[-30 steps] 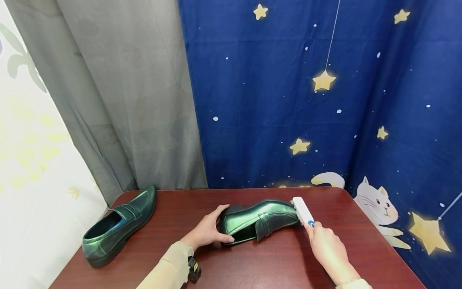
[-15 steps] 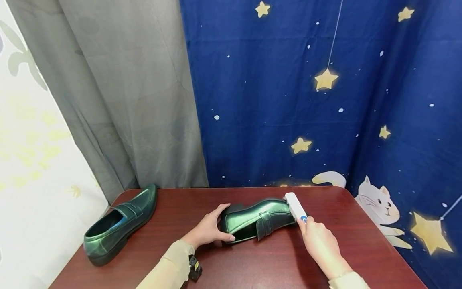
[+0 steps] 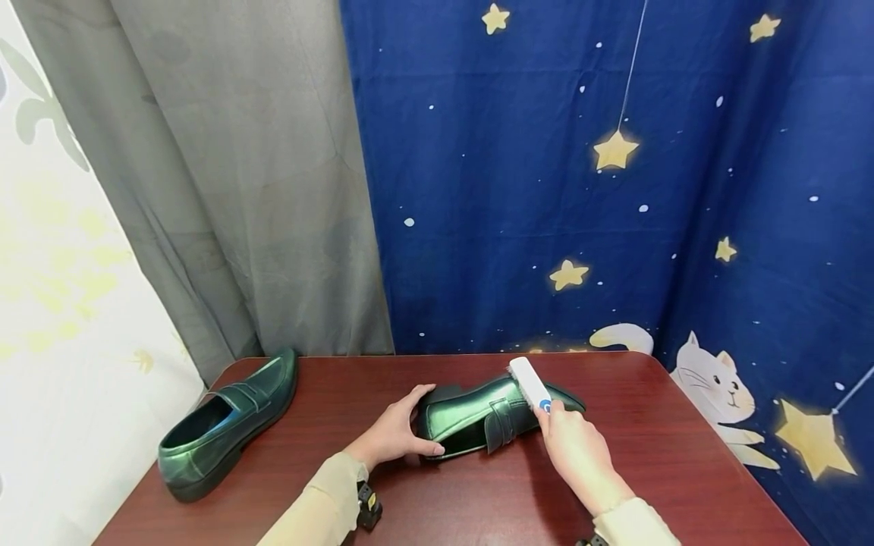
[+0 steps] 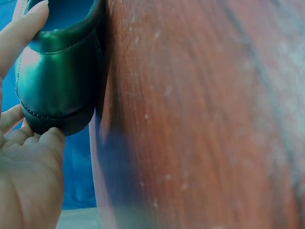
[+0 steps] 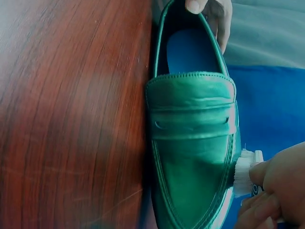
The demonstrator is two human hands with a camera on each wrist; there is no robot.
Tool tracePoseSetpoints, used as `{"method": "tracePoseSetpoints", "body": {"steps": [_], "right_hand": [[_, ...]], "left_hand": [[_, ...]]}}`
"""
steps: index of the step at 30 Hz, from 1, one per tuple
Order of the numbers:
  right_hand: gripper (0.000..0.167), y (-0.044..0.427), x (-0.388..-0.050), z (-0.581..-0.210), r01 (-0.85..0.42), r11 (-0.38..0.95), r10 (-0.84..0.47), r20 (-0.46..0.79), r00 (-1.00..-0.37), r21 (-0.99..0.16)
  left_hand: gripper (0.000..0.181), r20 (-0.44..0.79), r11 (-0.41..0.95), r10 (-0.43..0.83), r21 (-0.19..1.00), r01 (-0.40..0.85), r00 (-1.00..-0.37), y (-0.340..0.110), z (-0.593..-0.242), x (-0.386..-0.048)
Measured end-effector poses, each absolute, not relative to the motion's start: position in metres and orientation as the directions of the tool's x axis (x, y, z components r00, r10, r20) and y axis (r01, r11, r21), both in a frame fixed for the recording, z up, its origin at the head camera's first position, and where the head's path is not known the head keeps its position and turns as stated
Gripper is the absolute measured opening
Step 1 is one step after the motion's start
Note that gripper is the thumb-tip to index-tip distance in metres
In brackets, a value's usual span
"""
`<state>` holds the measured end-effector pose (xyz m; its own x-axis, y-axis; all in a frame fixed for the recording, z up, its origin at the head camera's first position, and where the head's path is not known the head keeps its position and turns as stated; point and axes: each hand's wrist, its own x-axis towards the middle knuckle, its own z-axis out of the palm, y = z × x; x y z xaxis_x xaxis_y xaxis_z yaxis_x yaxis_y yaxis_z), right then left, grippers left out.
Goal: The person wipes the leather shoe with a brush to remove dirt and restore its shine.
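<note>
A dark green loafer (image 3: 460,417) lies tipped on its side at the middle of the table, its opening facing me. My left hand (image 3: 391,434) grips its heel end, the thumb at the opening's rim; in the left wrist view the fingers are around the heel and sole. My right hand (image 3: 576,449) holds a white brush (image 3: 528,381) by its handle. The white bristles (image 5: 243,175) touch the upper along its side, forward of the strap, in the right wrist view. The loafer's toe sticks out beyond the brush.
Another green loafer (image 3: 228,425) stands upright at the table's left edge, toe pointing away. Behind the reddish-brown table (image 3: 478,508) hang a grey curtain (image 3: 273,189) and a blue star-patterned curtain (image 3: 492,189).
My right hand has slid the brush leftward along the loafer, from the toe tip to just forward of the strap. The left hand and both loafers stay in place.
</note>
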<state>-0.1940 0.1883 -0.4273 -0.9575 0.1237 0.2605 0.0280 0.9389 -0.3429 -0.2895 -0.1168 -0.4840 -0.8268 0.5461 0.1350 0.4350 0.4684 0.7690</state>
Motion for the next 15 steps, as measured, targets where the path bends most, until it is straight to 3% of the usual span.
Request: {"method": "tracePoseSetpoints", "body": {"steps": [15], "right_hand": [[0.033,0.152,-0.196,-0.444,-0.061,0.964,0.061,0.443,-0.894,-0.257]], "left_hand": [[0.106,0.148,0.466,0.541,0.766,0.442,-0.828,-0.119,-0.486,-0.290]]}}
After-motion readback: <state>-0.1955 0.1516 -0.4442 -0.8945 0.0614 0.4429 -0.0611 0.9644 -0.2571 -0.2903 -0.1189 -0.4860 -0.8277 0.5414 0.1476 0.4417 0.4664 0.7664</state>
